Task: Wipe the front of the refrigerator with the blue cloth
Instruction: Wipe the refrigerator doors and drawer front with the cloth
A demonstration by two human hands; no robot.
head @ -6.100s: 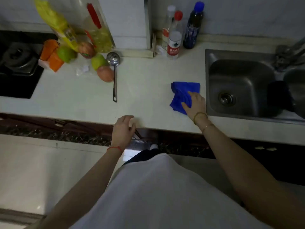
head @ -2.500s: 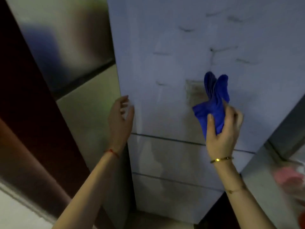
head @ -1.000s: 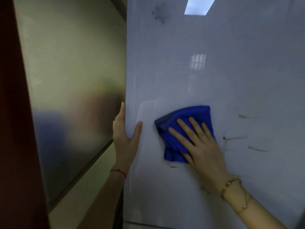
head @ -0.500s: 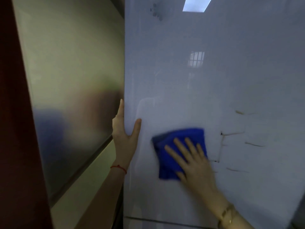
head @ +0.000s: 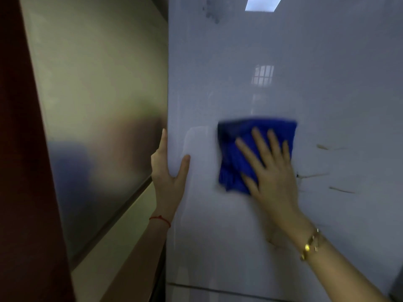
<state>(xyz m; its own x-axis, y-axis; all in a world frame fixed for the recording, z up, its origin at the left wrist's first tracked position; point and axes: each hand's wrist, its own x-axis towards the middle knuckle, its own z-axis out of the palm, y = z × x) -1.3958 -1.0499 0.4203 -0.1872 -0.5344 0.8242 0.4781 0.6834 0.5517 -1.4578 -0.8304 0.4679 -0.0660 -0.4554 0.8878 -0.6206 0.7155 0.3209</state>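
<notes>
The refrigerator's glossy pale front (head: 283, 62) fills the right half of the view. A folded blue cloth (head: 239, 149) lies flat against it at mid-height. My right hand (head: 270, 168) presses on the cloth with fingers spread and pointing up-left. My left hand (head: 168, 168) grips the door's left edge, thumb on the front and fingers wrapped round the side. Thin brown marks (head: 340, 189) streak the front to the right of the cloth.
The fridge's metallic side panel (head: 98, 105) runs along the left. A dark red-brown surface (head: 26, 171) borders it at the far left. A horizontal door seam (head: 218, 289) crosses the front low down. A ceiling light (head: 262, 3) reflects near the top.
My right hand has slid the cloth up and to the right across the front since half a second ago. The left hand has stayed on the door edge.
</notes>
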